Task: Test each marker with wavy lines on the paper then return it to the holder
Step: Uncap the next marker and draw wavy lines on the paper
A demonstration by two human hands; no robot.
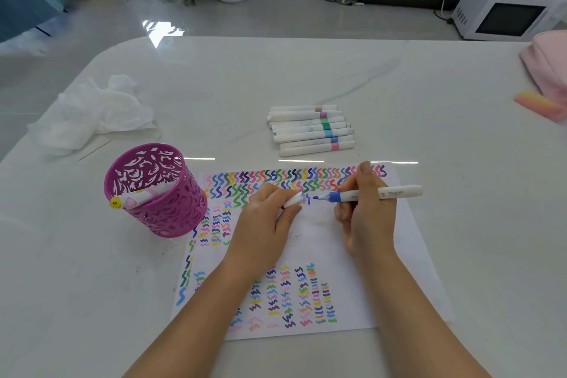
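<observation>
Entry I am logging: blue marker [368, 193], uncapped. The right hand [365, 212] fingers are gripping its barrel above the paper [319, 242], tip pointing at the white cap [295, 200] – left hand [264, 221] fingers are pinching that. The purple holder [171, 212] (two markers [138, 198] leaning inside) is standing at the paper's left edge.

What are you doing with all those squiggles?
A person is testing markers. The right hand holds a blue marker, tip bare, and the left hand pinches a white cap right next to that tip. The paper is already full of colourful wavy lines. Two markers sit in the purple holder, and a pile of markers lies on the table past the paper.
</observation>
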